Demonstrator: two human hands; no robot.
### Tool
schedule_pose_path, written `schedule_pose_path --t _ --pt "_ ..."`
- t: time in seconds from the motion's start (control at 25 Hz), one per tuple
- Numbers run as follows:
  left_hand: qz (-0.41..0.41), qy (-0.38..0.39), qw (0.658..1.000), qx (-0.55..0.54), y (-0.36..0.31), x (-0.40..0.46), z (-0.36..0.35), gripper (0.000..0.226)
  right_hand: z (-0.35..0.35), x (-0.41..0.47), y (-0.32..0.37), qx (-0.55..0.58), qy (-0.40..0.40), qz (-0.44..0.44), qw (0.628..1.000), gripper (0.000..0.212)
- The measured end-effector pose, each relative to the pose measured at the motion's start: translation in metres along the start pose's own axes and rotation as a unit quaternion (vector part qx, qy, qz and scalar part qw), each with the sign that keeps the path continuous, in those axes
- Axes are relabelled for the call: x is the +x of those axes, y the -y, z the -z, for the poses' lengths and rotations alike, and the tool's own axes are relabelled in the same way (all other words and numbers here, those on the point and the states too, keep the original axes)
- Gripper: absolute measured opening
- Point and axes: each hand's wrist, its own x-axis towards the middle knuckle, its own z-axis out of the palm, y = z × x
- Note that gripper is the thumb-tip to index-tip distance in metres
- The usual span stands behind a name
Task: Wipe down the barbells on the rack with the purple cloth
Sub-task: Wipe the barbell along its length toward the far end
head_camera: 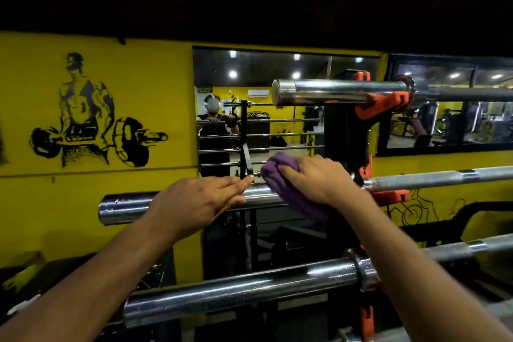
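Right hand: plainly the working one; the right hand point(316, 180) lies on top of the purple cloth point(288, 189), fingers spread over the bunched fabric and pressing it down onto the steel, which looks like the way to keep the wad from slipping while it rubs.
Purple cloth: draped over the middle barbell point(125, 207) near the rack's upright, one end hanging down on the near side.
Left hand: the left hand point(194, 200) rests on the same sleeve just left of the cloth, fingers straight and loose, holding nothing; I'd judge it is there to steady the bar so it won't roll under the wiping.
Middle barbell: chrome sleeve pointing left, its thinner shaft running off right past the orange hook point(391, 197).
Top barbell: the top barbell point(333, 91) sits higher and farther, cradled in another orange bracket point(383, 105), untouched by either hand.
Near barbell: the near barbell point(241, 289) lies lowest and closest, beneath both forearms.
Rack: hooks hold each bar level and apart, so every sleeve is reachable.
Containers: none that I can see; no bucket, bottle or bin in view.
Mirror: the mirror point(277, 69) on the yellow wall point(138, 91) reflects the bars.
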Motion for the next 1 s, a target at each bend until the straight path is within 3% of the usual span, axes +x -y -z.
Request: schedule_pose_path --t 0.08,0.16,0.24,0.32,0.4,0.48,0.56,0.6,0.68,0.76,0.8,0.92,1.0 --pt "-0.002 0.007 1.0 0.015 -0.001 0.0 0.003 0.055 0.018 0.035 0.0 0.081 0.23 0.008 0.97 0.045" --pt "-0.002 0.032 0.999 0.015 -0.006 -0.004 0.003 0.055 0.018 0.049 -0.003 0.071 0.29 0.035 0.954 0.04" --pt "0.003 0.066 0.998 -0.007 -0.008 -0.007 0.003 0.055 0.012 0.038 -0.006 0.062 0.202 0.032 0.977 0.046" --pt "0.022 0.089 0.994 -0.058 -0.005 -0.008 0.012 0.057 0.005 0.013 0.0 0.038 0.056 -0.002 0.998 0.047" --pt "0.043 0.109 0.989 -0.089 0.008 -0.01 0.024 0.061 -0.002 -0.011 0.001 -0.011 -0.092 0.015 0.996 0.048" --pt "0.051 0.144 0.984 -0.096 0.019 -0.015 0.031 0.069 -0.008 -0.024 0.004 -0.041 -0.158 0.049 0.985 0.052" --pt "0.055 0.163 0.98 -0.099 0.021 -0.019 0.033 0.073 -0.006 -0.021 0.002 -0.042 -0.132 0.036 0.99 0.052" --pt "0.052 0.167 0.98 -0.094 0.021 -0.019 0.032 0.074 -0.001 -0.011 0.0 -0.029 -0.079 0.021 0.996 0.05" --pt "0.045 0.163 0.982 -0.082 0.02 -0.018 0.03 0.076 0.017 0.014 0.001 0.032 0.106 -0.006 0.994 0.045" --pt "0.034 0.152 0.985 -0.077 0.021 -0.018 0.029 0.076 0.025 0.041 0.002 0.09 0.275 0.02 0.957 0.035" --pt "0.032 0.147 0.986 -0.078 0.022 -0.02 0.029 0.077 0.026 0.049 0.003 0.098 0.322 0.035 0.941 0.031" --pt "0.019 0.12 0.989 -0.082 0.025 -0.024 0.024 0.073 0.023 0.053 0.002 0.074 0.323 0.036 0.943 0.037" --pt "0.017 0.118 0.989 -0.089 0.028 -0.022 0.023 0.072 0.015 0.034 0.002 0.042 0.193 -0.006 0.98 0.043"
